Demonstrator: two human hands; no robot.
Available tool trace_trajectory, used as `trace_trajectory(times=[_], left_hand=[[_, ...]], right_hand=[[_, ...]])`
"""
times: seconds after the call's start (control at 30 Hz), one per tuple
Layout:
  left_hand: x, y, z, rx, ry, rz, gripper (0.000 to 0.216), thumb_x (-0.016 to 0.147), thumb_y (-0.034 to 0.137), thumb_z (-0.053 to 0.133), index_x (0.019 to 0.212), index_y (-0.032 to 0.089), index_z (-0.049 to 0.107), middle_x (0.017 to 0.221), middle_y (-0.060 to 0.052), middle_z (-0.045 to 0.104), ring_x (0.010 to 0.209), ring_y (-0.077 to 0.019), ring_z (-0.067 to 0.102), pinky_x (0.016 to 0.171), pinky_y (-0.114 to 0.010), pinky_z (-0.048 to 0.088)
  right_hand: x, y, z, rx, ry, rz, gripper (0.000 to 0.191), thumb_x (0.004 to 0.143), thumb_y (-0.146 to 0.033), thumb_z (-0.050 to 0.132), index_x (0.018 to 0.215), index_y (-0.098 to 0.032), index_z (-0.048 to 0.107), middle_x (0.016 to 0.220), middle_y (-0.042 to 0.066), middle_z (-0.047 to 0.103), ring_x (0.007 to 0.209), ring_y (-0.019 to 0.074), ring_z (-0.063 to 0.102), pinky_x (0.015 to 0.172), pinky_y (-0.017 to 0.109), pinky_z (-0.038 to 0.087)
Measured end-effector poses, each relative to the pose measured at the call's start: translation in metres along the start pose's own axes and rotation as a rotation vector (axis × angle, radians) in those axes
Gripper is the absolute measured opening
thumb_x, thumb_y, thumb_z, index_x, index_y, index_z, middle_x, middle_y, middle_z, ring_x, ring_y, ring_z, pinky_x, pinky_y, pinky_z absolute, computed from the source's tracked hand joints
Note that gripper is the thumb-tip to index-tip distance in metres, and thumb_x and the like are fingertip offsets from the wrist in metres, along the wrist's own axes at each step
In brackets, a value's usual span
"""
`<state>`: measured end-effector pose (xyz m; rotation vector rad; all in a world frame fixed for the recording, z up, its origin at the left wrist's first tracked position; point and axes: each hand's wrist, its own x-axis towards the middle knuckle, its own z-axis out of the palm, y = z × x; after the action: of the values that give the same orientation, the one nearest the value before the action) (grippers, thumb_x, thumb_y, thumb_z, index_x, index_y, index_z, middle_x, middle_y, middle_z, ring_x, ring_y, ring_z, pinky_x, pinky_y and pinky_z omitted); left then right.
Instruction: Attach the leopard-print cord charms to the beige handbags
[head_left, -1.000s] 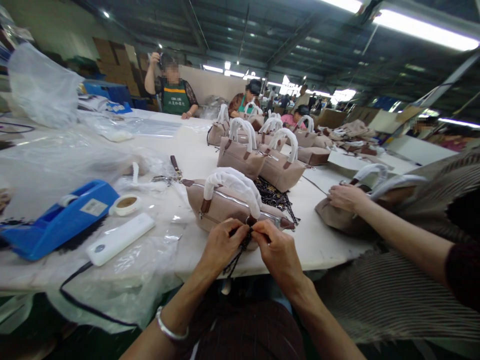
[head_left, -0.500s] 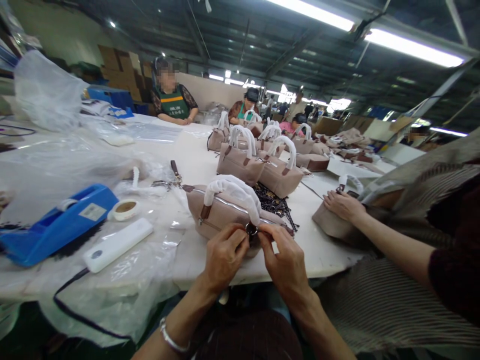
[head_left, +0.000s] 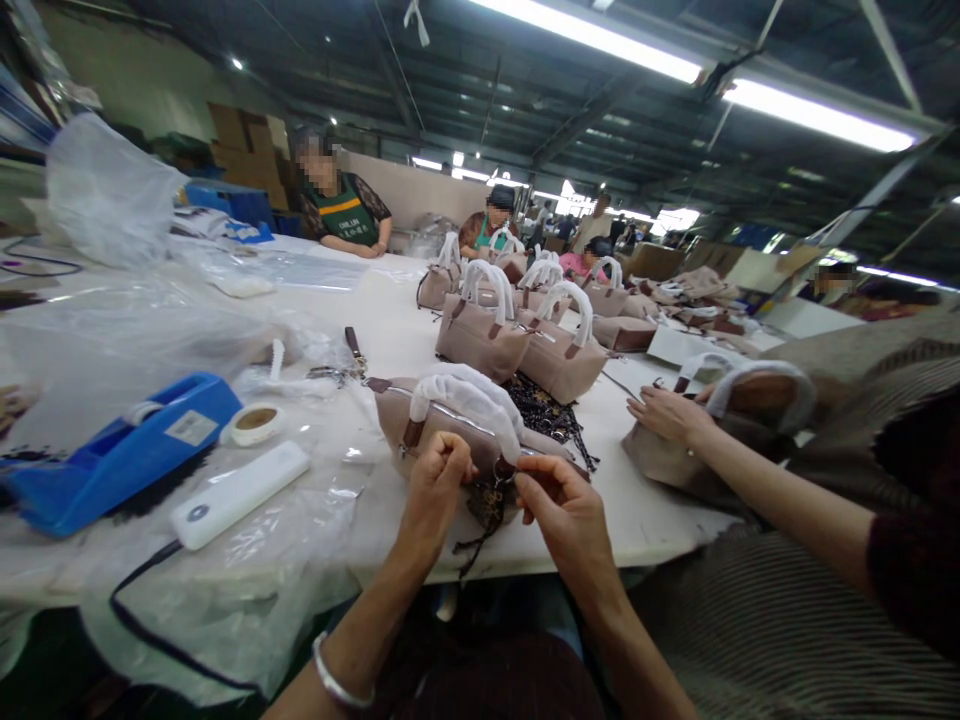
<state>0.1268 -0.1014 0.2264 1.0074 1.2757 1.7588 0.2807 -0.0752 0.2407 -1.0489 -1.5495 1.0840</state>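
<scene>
A beige handbag (head_left: 442,415) with foam-wrapped white handles lies on its side near the table's front edge. My left hand (head_left: 437,490) is closed against the bag's near end. My right hand (head_left: 564,510) pinches a small metal ring at the bag's end, where a dark charm with a cord (head_left: 486,505) hangs down over the table edge. A heap of dark chain straps (head_left: 551,405) lies just behind the bag.
A blue tape dispenser (head_left: 120,450), a tape roll (head_left: 253,424) and a white power bank (head_left: 238,492) lie at left among clear plastic bags. Several finished handbags (head_left: 517,340) stand mid-table. A co-worker's hand (head_left: 671,412) rests on another bag at right. Other people sit at the far side.
My hands have drawn slightly apart and the dark charm now hangs between them below the bag's ring. The co-worker's bag at right has been turned, its handle now showing.
</scene>
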Motion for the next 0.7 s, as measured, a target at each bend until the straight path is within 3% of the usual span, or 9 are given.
trace_trajectory(times=[0.1, 0.2, 0.4, 0.7], left_hand=[[0.001, -0.003, 0.001, 0.332, -0.023, 0.085, 0.014, 0.086, 0.033, 0.056, 0.078, 0.022, 0.060, 0.069, 0.002, 0.060, 0.066, -0.0167, 0.055, 0.067, -0.027, 0.040], [-0.001, -0.008, 0.003, 0.499, -0.087, 0.141, 0.012, 0.087, 0.026, 0.052, 0.084, 0.023, 0.064, 0.080, -0.002, 0.067, 0.078, -0.0207, 0.061, 0.075, -0.030, 0.040], [0.001, -0.010, 0.006, 0.596, -0.198, 0.099, 0.016, 0.086, 0.021, 0.051, 0.088, 0.023, 0.067, 0.087, -0.006, 0.072, 0.084, -0.0246, 0.065, 0.078, -0.033, 0.041], [0.006, -0.005, 0.007, 0.611, -0.161, 0.180, 0.016, 0.084, 0.022, 0.054, 0.082, 0.023, 0.070, 0.083, -0.003, 0.069, 0.079, -0.0203, 0.063, 0.074, -0.030, 0.041]], right_hand=[[0.000, 0.002, 0.001, -0.220, 0.030, -0.132, 0.016, 0.081, -0.030, 0.063, 0.093, -0.018, 0.065, 0.077, 0.004, 0.067, 0.060, 0.0159, 0.060, 0.053, 0.028, 0.051], [0.003, 0.003, 0.002, -0.378, 0.104, -0.210, 0.016, 0.078, -0.027, 0.064, 0.092, -0.018, 0.063, 0.082, 0.005, 0.068, 0.062, 0.0166, 0.061, 0.059, 0.030, 0.052], [0.012, 0.000, 0.006, -0.468, 0.040, -0.162, 0.034, 0.076, -0.026, 0.065, 0.108, -0.017, 0.061, 0.081, 0.004, 0.070, 0.060, 0.0167, 0.062, 0.057, 0.028, 0.050], [0.013, -0.006, 0.000, -0.570, -0.007, -0.260, 0.023, 0.077, -0.021, 0.061, 0.099, -0.019, 0.066, 0.087, 0.005, 0.069, 0.077, 0.0205, 0.063, 0.070, 0.031, 0.049]])
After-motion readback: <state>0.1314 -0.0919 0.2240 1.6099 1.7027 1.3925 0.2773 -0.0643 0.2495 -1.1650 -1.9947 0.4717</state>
